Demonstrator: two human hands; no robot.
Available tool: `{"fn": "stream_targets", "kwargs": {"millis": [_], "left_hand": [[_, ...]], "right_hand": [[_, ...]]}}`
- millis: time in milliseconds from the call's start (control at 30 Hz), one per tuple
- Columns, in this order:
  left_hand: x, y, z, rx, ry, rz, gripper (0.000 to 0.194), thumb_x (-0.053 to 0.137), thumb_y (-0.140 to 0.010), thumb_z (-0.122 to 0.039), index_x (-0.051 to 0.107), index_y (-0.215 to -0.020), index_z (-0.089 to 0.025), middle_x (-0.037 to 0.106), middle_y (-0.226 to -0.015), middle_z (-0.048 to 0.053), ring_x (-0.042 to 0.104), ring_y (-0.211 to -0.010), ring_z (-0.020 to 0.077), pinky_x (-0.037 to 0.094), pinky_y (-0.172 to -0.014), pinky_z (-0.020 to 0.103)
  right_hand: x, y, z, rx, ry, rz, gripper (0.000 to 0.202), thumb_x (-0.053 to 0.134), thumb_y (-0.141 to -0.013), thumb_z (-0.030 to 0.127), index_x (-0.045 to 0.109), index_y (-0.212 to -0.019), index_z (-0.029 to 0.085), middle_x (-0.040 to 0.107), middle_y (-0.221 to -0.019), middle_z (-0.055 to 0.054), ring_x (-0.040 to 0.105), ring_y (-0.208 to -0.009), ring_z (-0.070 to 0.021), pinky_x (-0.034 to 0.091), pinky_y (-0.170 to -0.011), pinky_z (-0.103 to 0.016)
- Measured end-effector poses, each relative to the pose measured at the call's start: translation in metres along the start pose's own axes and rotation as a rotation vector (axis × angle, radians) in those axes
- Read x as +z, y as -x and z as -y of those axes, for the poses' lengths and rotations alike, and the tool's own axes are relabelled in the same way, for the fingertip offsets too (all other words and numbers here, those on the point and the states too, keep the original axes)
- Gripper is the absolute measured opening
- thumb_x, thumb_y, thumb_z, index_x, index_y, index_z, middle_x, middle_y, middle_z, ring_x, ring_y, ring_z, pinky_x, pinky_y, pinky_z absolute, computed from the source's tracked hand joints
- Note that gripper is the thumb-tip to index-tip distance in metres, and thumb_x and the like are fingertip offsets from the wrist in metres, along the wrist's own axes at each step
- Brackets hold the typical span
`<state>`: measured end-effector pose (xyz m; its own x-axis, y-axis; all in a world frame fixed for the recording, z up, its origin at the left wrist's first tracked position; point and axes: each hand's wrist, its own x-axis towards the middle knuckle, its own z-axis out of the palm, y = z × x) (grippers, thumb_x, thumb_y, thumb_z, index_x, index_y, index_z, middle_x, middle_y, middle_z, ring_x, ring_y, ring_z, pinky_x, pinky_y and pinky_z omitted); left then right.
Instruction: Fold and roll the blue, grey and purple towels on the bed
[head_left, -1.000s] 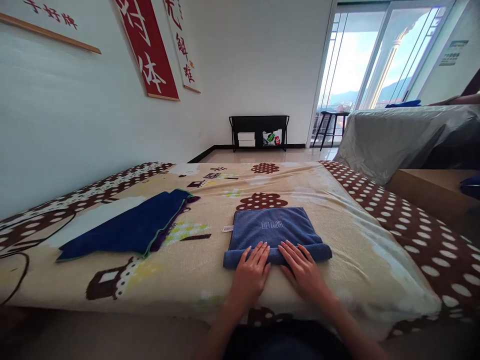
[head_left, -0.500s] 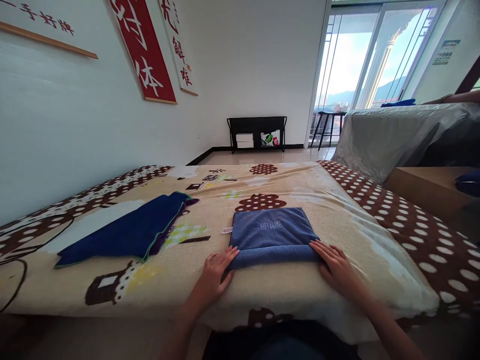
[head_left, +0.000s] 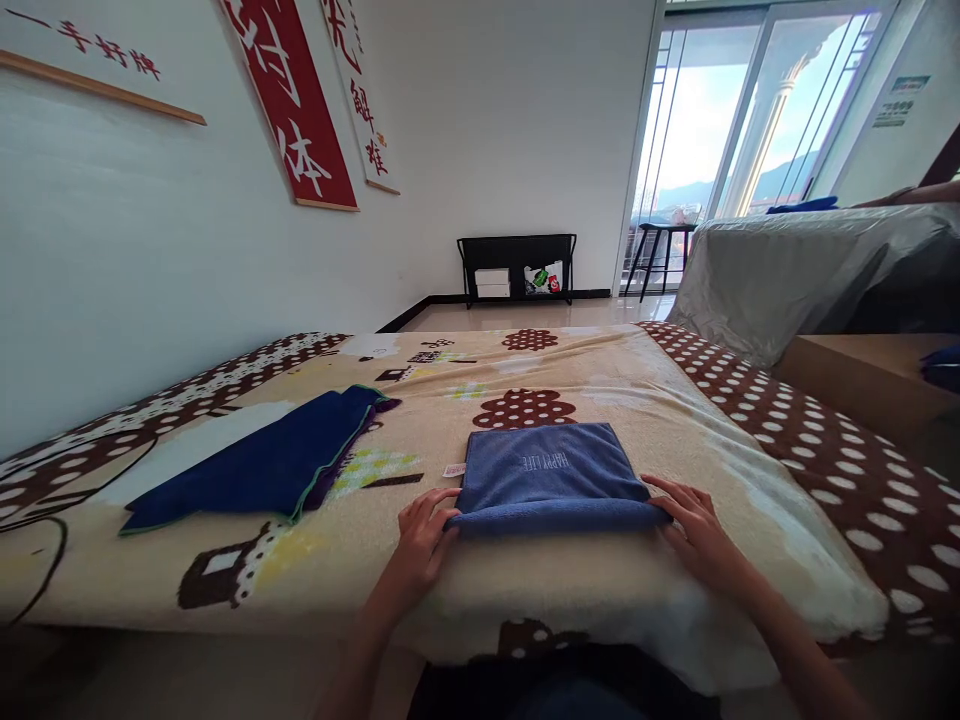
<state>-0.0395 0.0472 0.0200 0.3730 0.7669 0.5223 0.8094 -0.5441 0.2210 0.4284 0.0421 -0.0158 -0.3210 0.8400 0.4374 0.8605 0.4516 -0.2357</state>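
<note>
While the blue towel (head_left: 551, 465) lay flat between my hands on the patterned blanket (head_left: 600, 590), its near edge rolled, my left hand (head_left: 424, 530) and right hand (head_left: 694, 520) gripped opposite ends of that roll. The navy cloth (head_left: 255, 460) lay left of both hands.
</note>
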Motion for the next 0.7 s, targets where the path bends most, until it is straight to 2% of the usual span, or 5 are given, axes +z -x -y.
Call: {"fn": "stream_targets", "kwargs": {"millis": [233, 300, 433, 567, 700], "left_hand": [[0.000, -0.002, -0.009, -0.063, -0.029, -0.031, 0.029, 0.036, -0.096, -0.021, 0.063, -0.085, -0.022, 0.059, -0.137, 0.006, 0.048, -0.131, 0.0269, 0.037, -0.105, 0.046], [0.009, -0.006, -0.012, -0.128, -0.093, -0.085, 0.025, 0.041, -0.093, -0.020, 0.064, -0.085, -0.022, 0.061, -0.135, 0.008, 0.049, -0.129, 0.0294, 0.036, -0.102, 0.049], [0.026, -0.017, -0.032, -0.227, -0.206, -0.240, 0.030, 0.042, -0.093, -0.013, 0.066, -0.108, -0.022, 0.062, -0.135, 0.011, 0.053, -0.128, 0.0304, 0.033, -0.103, 0.052], [0.047, -0.033, -0.073, -0.071, -0.222, -0.290, 0.036, 0.040, -0.094, -0.006, 0.065, -0.116, -0.021, 0.066, -0.130, 0.010, 0.058, -0.125, 0.0266, 0.033, -0.105, 0.049], [0.074, -0.046, -0.108, 0.161, -0.169, -0.170, 0.039, 0.039, -0.096, -0.006, 0.062, -0.125, -0.018, 0.069, -0.129, 0.008, 0.060, -0.125, 0.0205, 0.040, -0.107, 0.040]], "right_hand": [[-0.006, 0.003, 0.002, 0.015, -0.083, 0.126, 0.033, 0.038, -0.093, 0.030, 0.067, -0.108, 0.027, 0.046, -0.152, -0.004, 0.041, -0.139, -0.0279, 0.028, -0.113, -0.054], [0.002, 0.001, 0.005, 0.075, -0.030, 0.059, 0.032, 0.039, -0.092, 0.030, 0.066, -0.108, 0.026, 0.050, -0.149, -0.005, 0.045, -0.136, -0.0291, 0.029, -0.110, -0.055], [0.020, -0.013, 0.031, 0.206, 0.130, -0.261, 0.033, 0.043, -0.087, 0.018, 0.063, -0.114, 0.021, 0.054, -0.144, -0.010, 0.049, -0.131, -0.0296, 0.028, -0.107, -0.053], [0.031, -0.030, 0.084, 0.020, 0.101, -0.323, 0.053, 0.037, -0.084, 0.002, 0.058, -0.129, 0.021, 0.053, -0.146, -0.007, 0.048, -0.134, -0.0213, 0.026, -0.111, -0.044], [0.038, -0.044, 0.125, -0.168, 0.051, -0.186, 0.046, 0.040, -0.097, 0.016, 0.050, -0.142, 0.020, 0.050, -0.150, -0.005, 0.042, -0.140, -0.0194, 0.026, -0.115, -0.039]]}}
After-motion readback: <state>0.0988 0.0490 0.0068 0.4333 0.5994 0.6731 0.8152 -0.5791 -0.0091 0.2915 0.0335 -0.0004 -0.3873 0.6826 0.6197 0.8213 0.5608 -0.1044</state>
